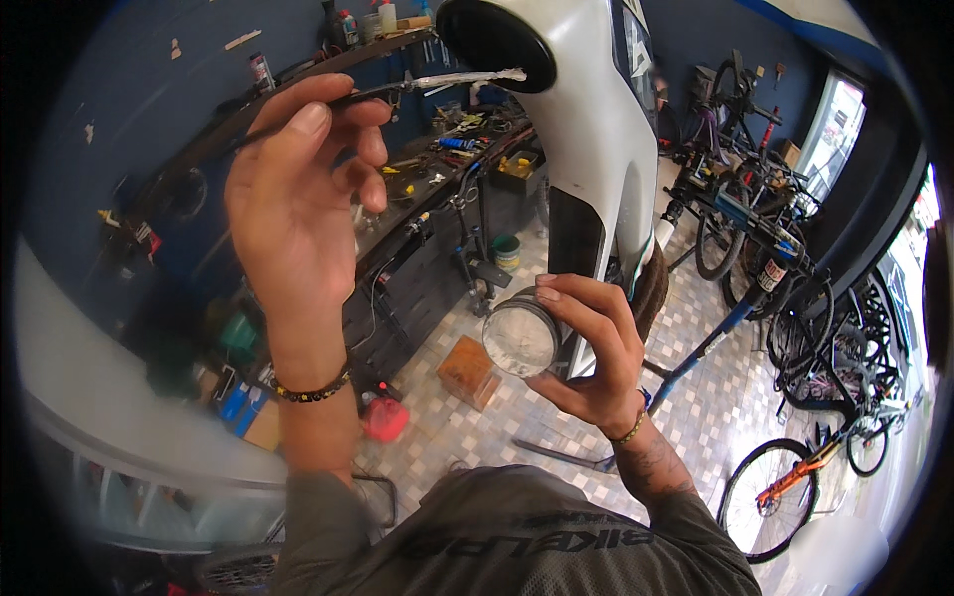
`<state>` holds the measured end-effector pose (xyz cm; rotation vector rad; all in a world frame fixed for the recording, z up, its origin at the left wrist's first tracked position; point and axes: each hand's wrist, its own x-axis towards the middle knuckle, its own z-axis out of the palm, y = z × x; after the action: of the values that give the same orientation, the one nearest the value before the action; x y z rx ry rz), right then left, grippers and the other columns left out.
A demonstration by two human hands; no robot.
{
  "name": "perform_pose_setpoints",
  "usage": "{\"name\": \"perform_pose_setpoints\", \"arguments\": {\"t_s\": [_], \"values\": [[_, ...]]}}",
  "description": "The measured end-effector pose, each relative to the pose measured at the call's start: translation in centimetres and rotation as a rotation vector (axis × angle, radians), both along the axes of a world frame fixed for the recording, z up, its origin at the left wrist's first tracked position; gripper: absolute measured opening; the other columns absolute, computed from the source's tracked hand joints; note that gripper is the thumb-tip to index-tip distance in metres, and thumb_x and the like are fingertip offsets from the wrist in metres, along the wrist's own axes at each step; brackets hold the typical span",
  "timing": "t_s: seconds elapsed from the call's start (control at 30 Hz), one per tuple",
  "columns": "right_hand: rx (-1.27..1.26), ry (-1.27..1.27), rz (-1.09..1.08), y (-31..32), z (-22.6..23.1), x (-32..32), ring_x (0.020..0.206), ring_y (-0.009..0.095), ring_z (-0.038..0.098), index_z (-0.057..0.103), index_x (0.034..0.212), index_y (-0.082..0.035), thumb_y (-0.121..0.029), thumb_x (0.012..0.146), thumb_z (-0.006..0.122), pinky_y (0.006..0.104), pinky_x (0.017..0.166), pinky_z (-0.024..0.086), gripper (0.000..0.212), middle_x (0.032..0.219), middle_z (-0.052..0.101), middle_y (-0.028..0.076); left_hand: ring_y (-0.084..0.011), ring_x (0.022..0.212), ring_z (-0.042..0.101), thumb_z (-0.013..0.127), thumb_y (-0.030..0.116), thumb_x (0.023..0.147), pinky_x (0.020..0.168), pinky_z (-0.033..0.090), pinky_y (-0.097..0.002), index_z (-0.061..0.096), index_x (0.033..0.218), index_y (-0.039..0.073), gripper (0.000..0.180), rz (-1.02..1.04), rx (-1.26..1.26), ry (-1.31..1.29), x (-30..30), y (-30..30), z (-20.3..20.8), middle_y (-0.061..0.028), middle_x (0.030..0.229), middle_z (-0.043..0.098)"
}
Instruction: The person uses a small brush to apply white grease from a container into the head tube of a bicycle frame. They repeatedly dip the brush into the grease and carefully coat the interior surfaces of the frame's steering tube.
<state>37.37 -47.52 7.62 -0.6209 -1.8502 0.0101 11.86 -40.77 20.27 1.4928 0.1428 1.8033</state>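
Observation:
My left hand (308, 189) is raised at the upper left, its thumb and fingers pinching the dark handle of a slim brush (467, 77). The long end of the brush is coated in whitish grease, and its tip reaches the dark round opening (502, 45) of a white bike frame (581, 129); whether it touches the rim I cannot tell. My right hand (596, 348) grips a round, open jar (521, 339) by its sides, below the frame. Whitish grease fills the jar, and its mouth is tilted toward me.
A long workbench (397, 199) strewn with tools runs along the dark wall at left. On the tiled floor are a wooden block (467, 372), a red container (385, 418) and a green bucket (506, 250). Bicycles crowd the right side, with an orange one (800, 472) nearest.

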Motion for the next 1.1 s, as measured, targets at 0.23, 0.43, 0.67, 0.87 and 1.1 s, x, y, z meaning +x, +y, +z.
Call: {"name": "perform_pose_setpoints", "arguments": {"t_s": [0.23,0.43,0.67,0.87,1.1], "values": [[-0.004,0.032,0.095,0.5,-0.3,0.3,0.127,0.037,0.068,0.064,0.144,-0.005,-0.004,0.067,0.097,0.044,0.102,0.06,0.084,0.141,0.062,0.02,-0.0209,0.088,0.069,0.061,0.017,0.105,0.06,0.055,-0.0302,0.07,0.128,-0.008,0.035,0.087,0.016,0.107,-0.4,-0.9,1.3,-0.0223,0.109,0.077],[-0.003,0.05,0.125,1.0,-0.7,0.3,0.127,0.037,0.068,0.065,0.144,-0.005,-0.004,0.067,0.096,0.0438,0.1,0.06,0.083,0.141,0.063,0.02,-0.02,0.086,0.069,0.062,0.018,0.106,0.061,0.055,-0.0293,0.071,0.127,-0.007,0.034,0.182,0.046,0.223,-0.4,-1.2,2.2,-0.0216,0.11,0.077],[-0.025,0.059,0.141,1.4,-1.0,0.6,0.127,0.037,0.069,0.065,0.143,-0.006,-0.006,0.068,0.097,0.0442,0.1,0.059,0.082,0.141,0.063,0.019,-0.0183,0.087,0.073,0.064,0.016,0.106,0.063,0.056,-0.0288,0.073,0.124,-0.006,0.03,0.342,0.153,0.4,-0.9,-2.0,3.6,-0.022,0.109,0.079],[-0.017,0.078,0.164,1.9,-1.3,0.6,0.127,0.037,0.068,0.065,0.143,-0.005,-0.007,0.068,0.096,0.0438,0.1,0.059,0.081,0.141,0.064,0.02,-0.0161,0.091,0.073,0.061,0.01,0.107,0.072,0.057,-0.0267,0.074,0.123,-0.006,0.026,0.644,0.393,0.702,-1.6,-4.3,5.9,-0.0207,0.112,0.079],[-0.019,0.075,0.191,2.2,-1.3,0.8,0.127,0.037,0.068,0.065,0.144,-0.004,-0.008,0.07,0.096,0.0448,0.102,0.058,0.08,0.14,0.064,0.021,-0.0213,0.093,0.073,0.064,-0.012,0.092,0.081,0.059,-0.0297,0.074,0.116,-0.006,0.026,1.04,0.9,1.098,0.6,-7.5,7.5,-0.019,0.11,0.076]]}}
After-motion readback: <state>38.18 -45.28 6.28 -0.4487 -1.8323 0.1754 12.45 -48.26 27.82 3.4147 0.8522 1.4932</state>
